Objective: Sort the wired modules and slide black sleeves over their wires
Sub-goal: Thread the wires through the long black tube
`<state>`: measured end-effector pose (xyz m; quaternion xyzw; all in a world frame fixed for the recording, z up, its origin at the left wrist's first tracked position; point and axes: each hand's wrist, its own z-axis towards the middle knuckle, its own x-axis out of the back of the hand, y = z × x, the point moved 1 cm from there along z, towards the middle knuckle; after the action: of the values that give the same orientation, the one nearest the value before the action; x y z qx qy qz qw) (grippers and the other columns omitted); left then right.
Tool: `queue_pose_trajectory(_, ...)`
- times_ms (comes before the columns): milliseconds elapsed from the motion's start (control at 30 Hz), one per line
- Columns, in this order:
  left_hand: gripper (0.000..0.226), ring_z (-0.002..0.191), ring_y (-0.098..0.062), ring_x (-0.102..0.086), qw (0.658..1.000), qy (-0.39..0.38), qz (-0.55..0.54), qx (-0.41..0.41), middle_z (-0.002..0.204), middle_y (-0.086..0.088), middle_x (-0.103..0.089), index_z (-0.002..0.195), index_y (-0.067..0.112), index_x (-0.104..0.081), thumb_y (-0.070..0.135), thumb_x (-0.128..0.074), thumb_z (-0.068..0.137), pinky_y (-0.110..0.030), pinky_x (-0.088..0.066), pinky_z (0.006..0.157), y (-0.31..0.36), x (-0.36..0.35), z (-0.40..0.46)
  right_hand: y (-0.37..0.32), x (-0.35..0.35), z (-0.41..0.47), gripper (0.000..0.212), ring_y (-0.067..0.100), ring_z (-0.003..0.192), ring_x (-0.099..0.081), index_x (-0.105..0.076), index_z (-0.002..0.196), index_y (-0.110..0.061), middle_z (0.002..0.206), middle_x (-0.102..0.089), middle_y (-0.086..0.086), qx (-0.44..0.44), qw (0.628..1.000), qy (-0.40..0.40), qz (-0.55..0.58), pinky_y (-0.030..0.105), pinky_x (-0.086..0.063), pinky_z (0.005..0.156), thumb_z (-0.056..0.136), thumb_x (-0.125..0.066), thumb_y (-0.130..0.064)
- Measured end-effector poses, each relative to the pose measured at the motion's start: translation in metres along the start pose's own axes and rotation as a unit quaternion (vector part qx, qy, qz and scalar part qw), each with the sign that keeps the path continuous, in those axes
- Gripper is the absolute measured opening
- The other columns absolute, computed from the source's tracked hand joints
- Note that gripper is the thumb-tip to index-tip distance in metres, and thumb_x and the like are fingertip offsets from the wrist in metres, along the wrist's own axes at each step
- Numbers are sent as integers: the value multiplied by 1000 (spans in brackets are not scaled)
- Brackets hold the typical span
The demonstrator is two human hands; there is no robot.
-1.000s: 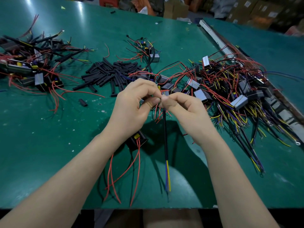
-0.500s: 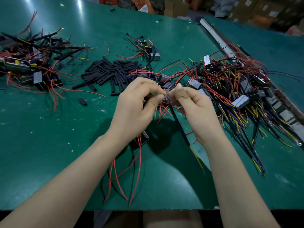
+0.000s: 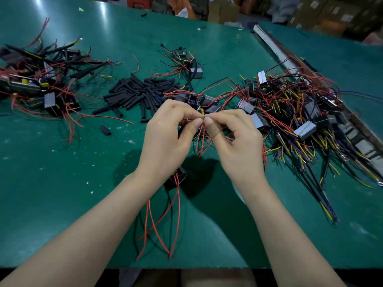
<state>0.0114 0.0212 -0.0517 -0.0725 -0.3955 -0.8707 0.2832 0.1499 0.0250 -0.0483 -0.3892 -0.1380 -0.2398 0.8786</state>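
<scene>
In the head view, something small and hidden is pinched between the fingertips of the left hand (image 3: 167, 133) and right hand (image 3: 238, 137), above a wired module (image 3: 177, 177) on the green table (image 3: 62, 183). The black sleeves (image 3: 141, 92) are heaped just beyond, and unsorted modules (image 3: 300, 112) are piled at right. The loose red wires (image 3: 165, 220) could be snagged and dragged, or the pinch could be lost.

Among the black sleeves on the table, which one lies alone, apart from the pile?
The short black sleeve lying on bare green table, nearer the person than the sleeve pile and to its left. The others lie heaped together.
</scene>
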Motion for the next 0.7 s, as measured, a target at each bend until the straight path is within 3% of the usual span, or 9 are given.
queue_pose_trajectory(133, 6, 80, -10, -55, 1000, 5, 10, 0, 89, -8, -60, 89, 3, -70, 4, -68, 84, -15, -44, 76, 1, 0, -1, -3, -6, -3, 13, 7, 85, -58, -71, 98, -11, 88, -64, -5, -24, 1000, -3, 20, 20, -46, 79, 93, -61, -17)
queue_pose_trajectory(233, 8, 79, -4, -54, 1000, -4, 2, 17, 86, -6, -61, 88, 5, -73, 3, -71, 80, -8, -40, 75, 0, 2, 0, -2, -7, -4, 13, 11, 85, -60, -70, 98, -14, 88, -65, -5, -65, 997, -11, 42, 33, -49, 81, 93, -61, -22)
queue_pose_trajectory(333, 12, 80, -5, -57, 999, -45, -7, 16, 87, -4, -63, 91, 8, -74, 5, -72, 80, -9, -43, 73, -2, 4, 3, -1, -6, -3, 16, 25, 89, -62, -70, 96, -13, 89, -67, -2, -36, 999, -6, -35, 52, -47, 80, 92, -60, -24)
queue_pose_trajectory(433, 15, 83, -5, -57, 996, -91, 13, 13, 92, -2, -63, 98, 11, -74, 10, -70, 84, -7, -41, 76, -5, 3, 5, 1, -3, -1, 16, 32, 87, -59, -71, 94, -12, 88, -68, 2, -13, 994, 2, -104, 53, -44, 76, 91, -61, -24)
queue_pose_trajectory(533, 17, 87, -2, -53, 991, -123, 41, 14, 95, -1, -63, 102, 12, -73, 15, -69, 85, 1, -33, 74, -8, 2, 5, 3, -1, 1, 14, 32, 90, -57, -71, 94, -12, 90, -68, 2, -23, 995, -8, -97, 54, -43, 78, 92, -61, -23)
queue_pose_trajectory(700, 11, 80, -2, -52, 994, -96, 54, -8, 85, -3, -63, 91, 8, -75, 8, -72, 81, -1, -34, 72, -10, 3, 4, 3, -2, 1, 20, 33, 89, -54, -70, 91, -11, 90, -68, 2, 4, 992, -41, -116, 51, -43, 75, 93, -57, -25)
